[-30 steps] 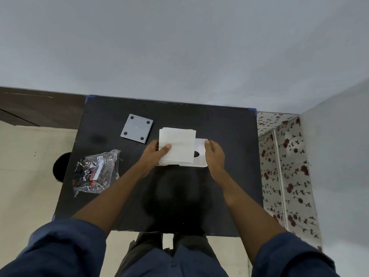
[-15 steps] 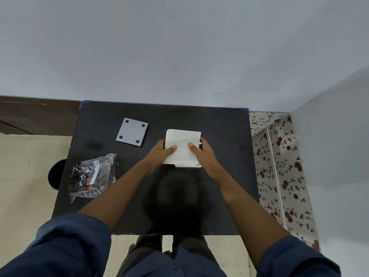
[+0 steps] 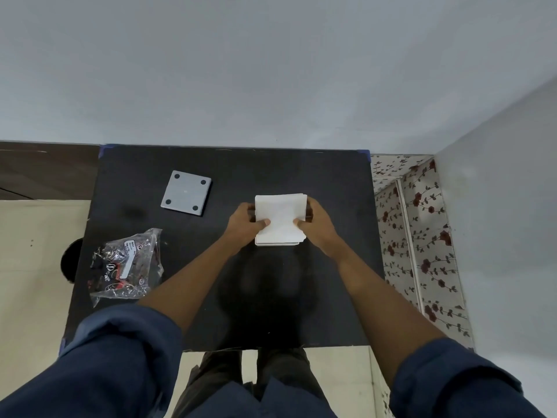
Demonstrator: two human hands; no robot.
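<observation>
Black table [image 3: 316, 182] under a grey wall: both hands, left [image 3: 244, 222] and right [image 3: 317, 225], clamp a white stack [image 3: 281, 218] between them, thumbs on top. Left of it lie a grey plate [image 3: 186, 193] and a bag [image 3: 126, 265].

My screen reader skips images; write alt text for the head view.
The left hand and right hand grip a white paper stack by its sides over a black table. A grey plate and a plastic bag lie to its left.
</observation>
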